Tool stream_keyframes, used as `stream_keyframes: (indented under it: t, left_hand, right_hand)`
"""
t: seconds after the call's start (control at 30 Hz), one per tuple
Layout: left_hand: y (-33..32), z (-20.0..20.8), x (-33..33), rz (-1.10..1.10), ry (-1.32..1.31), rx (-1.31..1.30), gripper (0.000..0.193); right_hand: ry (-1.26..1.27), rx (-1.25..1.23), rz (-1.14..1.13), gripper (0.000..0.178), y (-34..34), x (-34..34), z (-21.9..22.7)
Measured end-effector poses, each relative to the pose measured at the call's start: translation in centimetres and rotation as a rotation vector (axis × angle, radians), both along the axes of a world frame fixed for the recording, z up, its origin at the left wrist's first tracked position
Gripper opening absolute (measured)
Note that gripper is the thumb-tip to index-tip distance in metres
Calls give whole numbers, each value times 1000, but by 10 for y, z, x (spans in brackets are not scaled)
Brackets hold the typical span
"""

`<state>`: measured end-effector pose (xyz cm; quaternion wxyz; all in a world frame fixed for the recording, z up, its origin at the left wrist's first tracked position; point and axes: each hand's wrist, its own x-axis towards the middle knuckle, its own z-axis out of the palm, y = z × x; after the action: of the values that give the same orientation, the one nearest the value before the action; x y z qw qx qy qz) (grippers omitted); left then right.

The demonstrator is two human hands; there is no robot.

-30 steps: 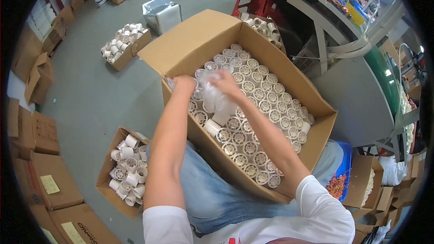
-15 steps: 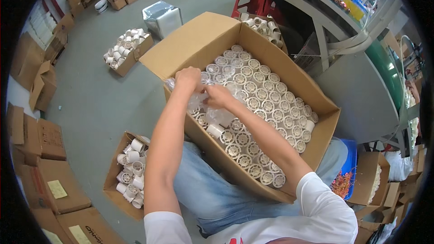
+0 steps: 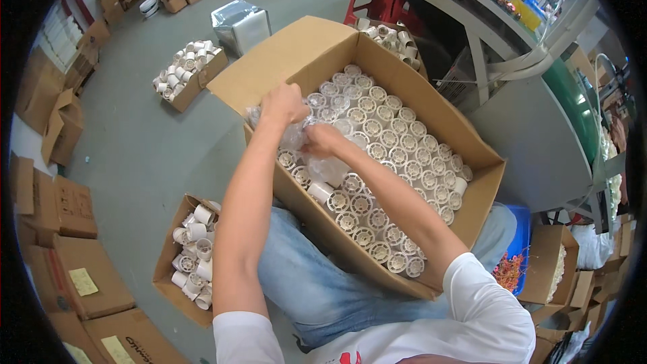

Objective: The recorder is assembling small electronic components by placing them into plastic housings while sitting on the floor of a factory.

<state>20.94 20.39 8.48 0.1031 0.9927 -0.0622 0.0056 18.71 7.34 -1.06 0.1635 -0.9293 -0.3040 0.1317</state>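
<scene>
Item: clear plastic film (image 3: 327, 168), crumpled, at the left-hand corner of an open cardboard carton (image 3: 482, 192); partly draped over the parts inside, one bunched end by the carton's edge, near the raised flap (image 3: 283, 50).

Contents beneath and beside: white cylindrical parts with spoked ends (image 3: 389, 138), standing in close rows; one plain-sided white cylinder (image 3: 320, 191) lies on its side near the film.

Handling, as judged: work the film with light finger tension; keep knuckles above the rows so that no part tips; free any fold caught between cylinders before pulling; draw upward rather than sideways, since thin film may snag or tear on the spoked rims.

Left hand (image 3: 283, 102): back of hand uppermost, fingers curled narrow, apparently closed on the film; tips hidden.

Right hand (image 3: 322, 140): just beside the left, lower; fingers drawn together, pinching gathered film; exact thumb contact cannot be told.
</scene>
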Motion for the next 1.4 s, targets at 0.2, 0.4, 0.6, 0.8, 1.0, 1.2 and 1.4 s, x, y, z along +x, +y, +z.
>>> stream_keyframes:
  t: [0.2, 0.4, 0.6, 0.8, 1.0, 1.2, 1.4]
  left_hand:
    - [8, -53, 5, -52, 318, 166, 35]
    - [7, -61, 10, -88, 368, 226, 35]
    - [10, -65, 8, -78, 241, 190, 33]
    - [6, -58, 7, -67, 293, 231, 34]
    - [0, -8, 4, -159, 268, 154, 31]
    - [-8, 14, -10, -176, -57, -31, 27]
    - [-22, -23, 11, -153, 81, -70, 22]
  right_hand:
    - [172, 607, -211, 33, -31, 7, 1]
    - [327, 1013, -491, 24, -70, 21, 52]
    - [105, 246, -281, 45, -36, 12, 26]
    - [30, 144, -260, 35, -25, 16, -4]
    - [39, 763, -462, 33, -72, 34, -7]
    - [202, 1151, -494, 23, -103, 49, 48]
    - [-69, 204, -280, 46, -63, 46, 13]
